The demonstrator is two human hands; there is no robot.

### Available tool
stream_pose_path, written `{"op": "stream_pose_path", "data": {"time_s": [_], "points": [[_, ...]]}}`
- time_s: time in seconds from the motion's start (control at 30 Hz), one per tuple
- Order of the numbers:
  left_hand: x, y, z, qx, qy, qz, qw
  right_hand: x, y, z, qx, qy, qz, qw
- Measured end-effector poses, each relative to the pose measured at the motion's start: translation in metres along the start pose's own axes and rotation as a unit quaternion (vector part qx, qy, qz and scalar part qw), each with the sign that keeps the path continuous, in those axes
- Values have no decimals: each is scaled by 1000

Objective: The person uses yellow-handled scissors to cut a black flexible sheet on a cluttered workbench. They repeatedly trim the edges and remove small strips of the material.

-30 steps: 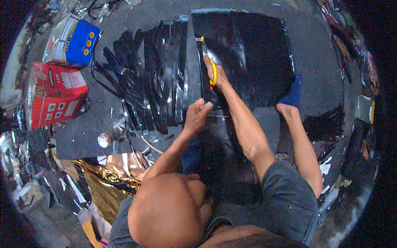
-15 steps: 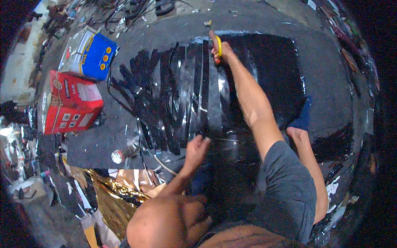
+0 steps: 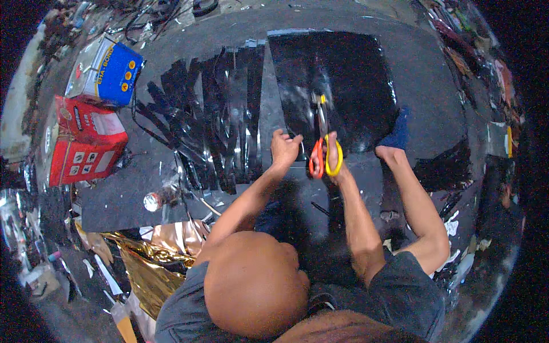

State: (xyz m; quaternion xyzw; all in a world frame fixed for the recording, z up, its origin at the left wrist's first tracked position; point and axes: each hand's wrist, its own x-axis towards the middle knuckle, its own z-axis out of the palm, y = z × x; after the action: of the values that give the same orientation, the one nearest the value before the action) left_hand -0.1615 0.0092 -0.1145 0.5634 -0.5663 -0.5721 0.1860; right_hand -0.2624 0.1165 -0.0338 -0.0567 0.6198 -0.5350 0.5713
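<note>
Scissors (image 3: 322, 123) with one red and one yellow handle are in my right hand (image 3: 336, 163), fingers through the loops. Their blades point away from me over the black glossy sheet (image 3: 354, 74); a small yellow bit shows near the tips. My left hand (image 3: 284, 150) is beside the sheet's near left corner, thumb and forefinger apart, with nothing visible held between them. To its left lie many long black strips (image 3: 223, 114), side by side and overlapping. A bare grey wedge of mat (image 3: 271, 103) separates the strips from the sheet.
A blue and white can (image 3: 108, 71) and a red carton (image 3: 88, 143) stand at the left. A clear bottle (image 3: 154, 201) lies nearer, above crumpled gold foil (image 3: 148, 274). Dark blue cloth (image 3: 396, 131) touches the sheet's right edge, by my right leg (image 3: 420, 206).
My right hand has brought the scissors back from the sheet's far edge toward me. My left hand has moved up and its fingers have spread. A gap now shows left of the sheet.
</note>
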Motion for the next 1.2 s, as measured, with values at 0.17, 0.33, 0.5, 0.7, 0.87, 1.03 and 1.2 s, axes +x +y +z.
{"op": "stream_pose_path", "data": {"time_s": [0.17,0.33,0.5,0.7,0.87,1.03,1.2], "points": [[26,18,7,119,17,14,993,-47,23,8,-9,28,5,1000],[37,0,-29,172,58,111,977,-69,29,15,-11,49,38,998],[37,2,-67,20,-150,12,988,-103,67,33,-65,5,155,986],[33,21,-75,-2,-189,-66,980,-110,118,53,21,-119,195,973],[39,26,-66,16,-172,-126,977,-92,126,59,46,-105,174,978],[41,23,-62,48,-160,-118,979,-79,124,54,31,-63,150,986],[39,15,-67,33,-172,-58,983,-76,100,66,-7,-25,146,989]]}}
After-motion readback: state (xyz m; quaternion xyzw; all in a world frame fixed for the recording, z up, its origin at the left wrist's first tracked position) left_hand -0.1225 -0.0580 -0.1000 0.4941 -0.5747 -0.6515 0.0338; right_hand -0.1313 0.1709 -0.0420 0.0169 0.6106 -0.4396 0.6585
